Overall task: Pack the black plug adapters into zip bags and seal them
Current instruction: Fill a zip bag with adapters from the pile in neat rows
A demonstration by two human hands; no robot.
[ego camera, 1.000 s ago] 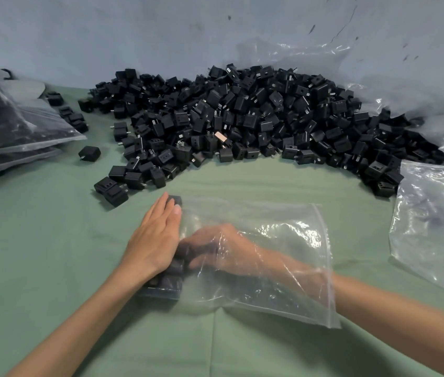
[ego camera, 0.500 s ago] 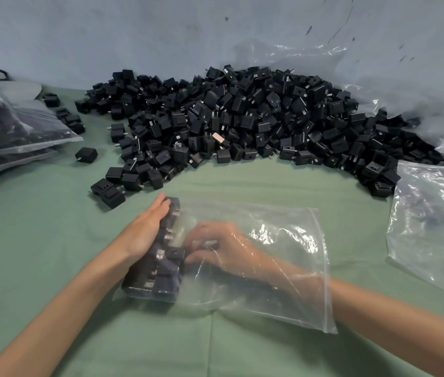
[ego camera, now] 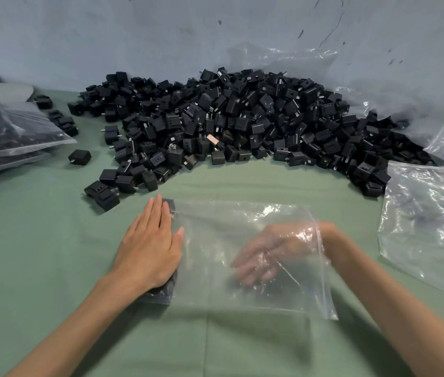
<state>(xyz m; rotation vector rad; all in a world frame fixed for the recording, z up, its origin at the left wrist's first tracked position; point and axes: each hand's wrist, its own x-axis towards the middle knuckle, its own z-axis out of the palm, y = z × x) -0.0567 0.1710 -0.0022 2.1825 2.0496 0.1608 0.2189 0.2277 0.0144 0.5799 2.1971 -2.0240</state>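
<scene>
A clear zip bag (ego camera: pixel 242 227) lies flat on the green cloth in front of me, its mouth to the right. A row of black plug adapters (ego camera: pixel 170 206) sits inside along its closed left end. My left hand (ego camera: pixel 148 247) lies flat, fingers straight, on top of that row from outside the bag. My right hand (ego camera: pixel 264 254) is inside the bag near the mouth, blurred, fingers loosely spread and holding nothing. A big heap of loose black adapters (ego camera: pixel 229 126) fills the far side of the table.
Filled zip bags (ego camera: pixel 6 131) are stacked at the far left. A pile of empty clear bags (ego camera: pixel 430 221) lies at the right. A single adapter (ego camera: pixel 80 157) and a small cluster (ego camera: pixel 104 195) lie left of the heap. A blue-grey wall stands behind.
My right hand has drawn back from the adapters toward the bag's mouth. My left hand has gone from cupping the row's side to lying flat over it.
</scene>
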